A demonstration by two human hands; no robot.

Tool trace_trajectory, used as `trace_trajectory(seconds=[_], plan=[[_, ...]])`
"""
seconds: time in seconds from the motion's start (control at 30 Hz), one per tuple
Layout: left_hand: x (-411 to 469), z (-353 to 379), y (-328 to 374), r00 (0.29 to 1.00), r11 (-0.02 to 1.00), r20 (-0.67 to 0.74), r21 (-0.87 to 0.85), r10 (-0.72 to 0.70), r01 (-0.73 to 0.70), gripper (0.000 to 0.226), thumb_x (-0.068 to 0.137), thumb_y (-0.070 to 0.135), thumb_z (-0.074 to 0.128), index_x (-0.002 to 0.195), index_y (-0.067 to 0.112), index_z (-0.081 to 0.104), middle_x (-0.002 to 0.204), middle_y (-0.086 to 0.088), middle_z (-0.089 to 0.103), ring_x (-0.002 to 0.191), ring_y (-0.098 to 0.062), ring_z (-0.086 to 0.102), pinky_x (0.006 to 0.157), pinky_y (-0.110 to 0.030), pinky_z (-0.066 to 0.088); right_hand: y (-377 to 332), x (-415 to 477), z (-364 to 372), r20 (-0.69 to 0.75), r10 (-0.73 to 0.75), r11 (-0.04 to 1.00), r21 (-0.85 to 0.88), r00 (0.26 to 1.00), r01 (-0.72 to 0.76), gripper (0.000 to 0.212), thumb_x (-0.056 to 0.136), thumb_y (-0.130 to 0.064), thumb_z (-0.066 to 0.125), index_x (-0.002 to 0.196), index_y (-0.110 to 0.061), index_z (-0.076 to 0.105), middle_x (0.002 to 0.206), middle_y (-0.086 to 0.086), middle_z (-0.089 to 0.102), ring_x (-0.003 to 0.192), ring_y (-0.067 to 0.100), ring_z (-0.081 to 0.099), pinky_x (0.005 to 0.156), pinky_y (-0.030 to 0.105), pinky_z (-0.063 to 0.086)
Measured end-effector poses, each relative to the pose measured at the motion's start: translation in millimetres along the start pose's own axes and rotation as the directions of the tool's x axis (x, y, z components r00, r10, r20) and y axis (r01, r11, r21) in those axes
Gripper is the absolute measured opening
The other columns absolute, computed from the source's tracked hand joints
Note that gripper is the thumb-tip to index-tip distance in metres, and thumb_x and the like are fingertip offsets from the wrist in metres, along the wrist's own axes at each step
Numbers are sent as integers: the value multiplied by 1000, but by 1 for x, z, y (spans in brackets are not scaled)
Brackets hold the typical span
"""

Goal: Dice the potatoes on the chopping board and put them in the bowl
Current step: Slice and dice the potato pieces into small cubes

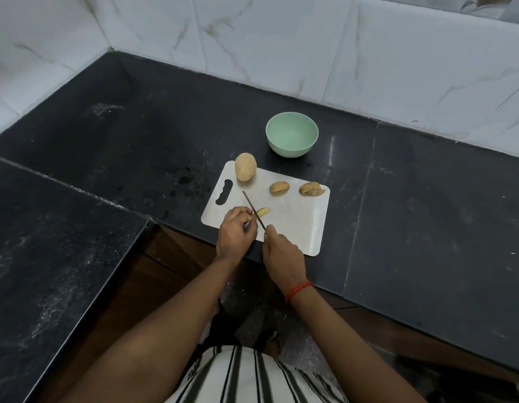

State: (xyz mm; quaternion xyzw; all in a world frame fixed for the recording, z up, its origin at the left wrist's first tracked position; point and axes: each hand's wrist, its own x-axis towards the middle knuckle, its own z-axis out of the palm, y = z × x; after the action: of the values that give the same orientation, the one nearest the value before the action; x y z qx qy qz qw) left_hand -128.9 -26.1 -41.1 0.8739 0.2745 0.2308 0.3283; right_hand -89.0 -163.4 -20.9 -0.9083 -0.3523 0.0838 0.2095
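Note:
A white chopping board (296,225) lies on the black counter. On its far left corner stands a whole potato (245,166). Two cut potato chunks sit along the far edge, one in the middle (279,188) and one at the right (311,189). My right hand (281,251) grips the handle of a thin knife (253,210), whose blade points away to the left. A small potato piece (263,211) lies against the blade. My left hand (236,232) rests fingers-down on the board just left of the blade, next to that piece. A pale green bowl (292,138) stands empty behind the board.
The black stone counter (427,213) runs to a white marble-tiled wall (310,53) behind. A second counter section (49,257) juts out at the left, with a brown cabinet front below the edge.

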Motion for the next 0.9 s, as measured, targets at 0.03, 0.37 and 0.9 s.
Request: trace_trajectory(seconds=[0.03, 0.37, 0.9], plan=[[-1, 0, 1, 1000, 1000, -4, 6, -9, 9, 11, 92, 11, 69, 84, 4, 72, 101, -3, 64, 95, -14, 53, 74, -11, 41, 0, 0, 0, 8, -5, 1000, -15, 1000, 5, 8, 105, -27, 36, 100, -22, 34, 79, 6, 59, 57, 30, 52, 49, 34, 37], [1, 0, 1, 1000, 999, 6, -26, -25, 25, 15, 91, 9, 71, 79, 3, 66, 92, 2, 51, 90, -13, 47, 74, -1, 33, 30, -67, -10, 54, 73, 996, -55, 996, -70, 8, 103, -31, 39, 103, -23, 40, 85, 2, 59, 70, 38, 63, 55, 38, 44], [37, 7, 18, 959, 993, 272, 110, -79, 50, 36, 93, 13, 66, 128, 7, 67, 119, -7, 60, 108, -24, 60, 100, -32, 48, 74, 0, -39, -296, 308, 802, 592, 904, -80, 18, 104, -23, 53, 88, -19, 46, 62, -11, 49, 53, 6, 49, 48, 20, 35]])
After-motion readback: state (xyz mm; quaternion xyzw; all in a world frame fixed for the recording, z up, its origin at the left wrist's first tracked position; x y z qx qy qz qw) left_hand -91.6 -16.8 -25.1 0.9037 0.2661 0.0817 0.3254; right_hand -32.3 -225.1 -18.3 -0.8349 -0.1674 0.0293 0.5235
